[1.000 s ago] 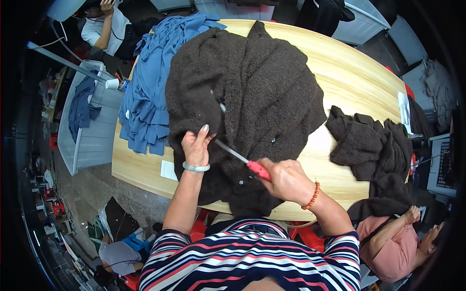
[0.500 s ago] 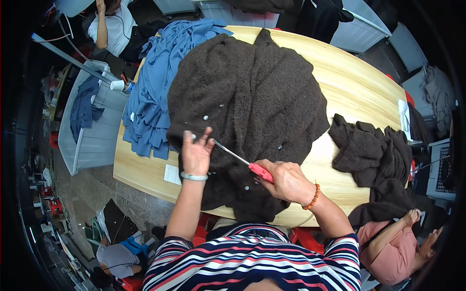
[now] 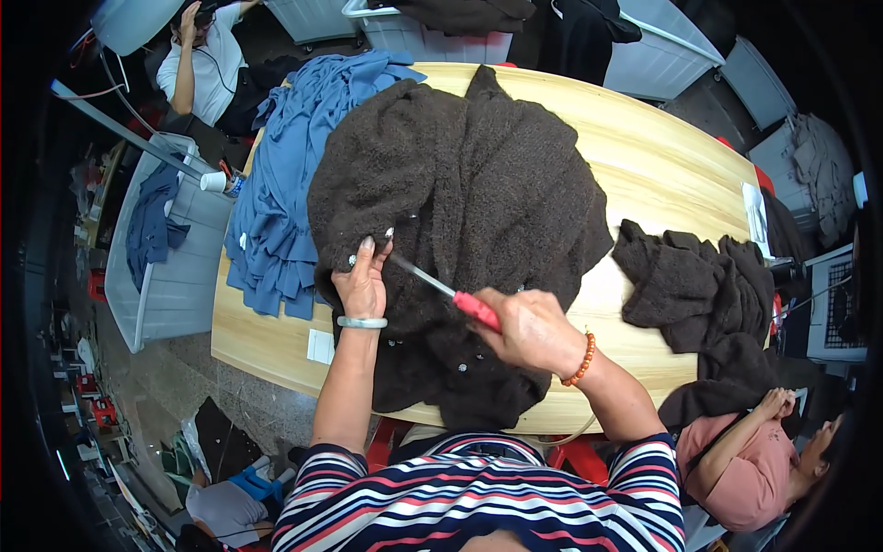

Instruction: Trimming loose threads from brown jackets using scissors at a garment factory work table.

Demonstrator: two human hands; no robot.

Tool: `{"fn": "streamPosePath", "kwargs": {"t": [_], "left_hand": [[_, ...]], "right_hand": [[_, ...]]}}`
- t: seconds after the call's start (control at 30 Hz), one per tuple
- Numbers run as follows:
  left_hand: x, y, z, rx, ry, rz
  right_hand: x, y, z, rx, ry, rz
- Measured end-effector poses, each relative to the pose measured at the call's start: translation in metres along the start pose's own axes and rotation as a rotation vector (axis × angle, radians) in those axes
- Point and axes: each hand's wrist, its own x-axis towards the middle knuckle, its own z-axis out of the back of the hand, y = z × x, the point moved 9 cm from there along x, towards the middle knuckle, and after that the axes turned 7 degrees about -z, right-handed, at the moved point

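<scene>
A dark brown knitted garment (image 3: 515, 184) lies bunched over the middle of the table, dotted with small shiny buttons. My left hand (image 3: 363, 287) is at the garment's left part. Its thumb and fingers close on the cloth beside one shiny button (image 3: 389, 232); another shiny button (image 3: 351, 260) sits just left of the thumb. My right hand (image 3: 532, 331) grips a red-handled tool (image 3: 475, 310) with a long, thin metal shaft. The shaft slants up and left over the garment, its tip close to my left fingertips.
Blue garments (image 3: 285, 184) are heaped along the left side of the wooden table (image 3: 662, 156). More brown knitwear (image 3: 690, 285) lies at the right edge. A grey bin (image 3: 184, 276) stands left of the table. Co-workers sit at far left, lower left and lower right.
My left hand has moved from open, spread fingers to closing on the cloth near a button. The tool has shifted slightly left with my right hand. The whole view has shifted a little.
</scene>
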Motion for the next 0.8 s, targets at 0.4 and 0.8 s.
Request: {"fn": "streamPosePath", "kwargs": {"t": [0.4, 0.8], "left_hand": [[-0.004, -0.018, 0.032, 0.14, 0.121, 0.072], [0.017, -0.003, 0.029, -0.189, -0.127, 0.039]], "right_hand": [[0.015, 0.004, -0.012, -0.006, 0.038, 0.046], [0.016, 0.005, -0.01, 0.061, 0.043, 0.025]]}}
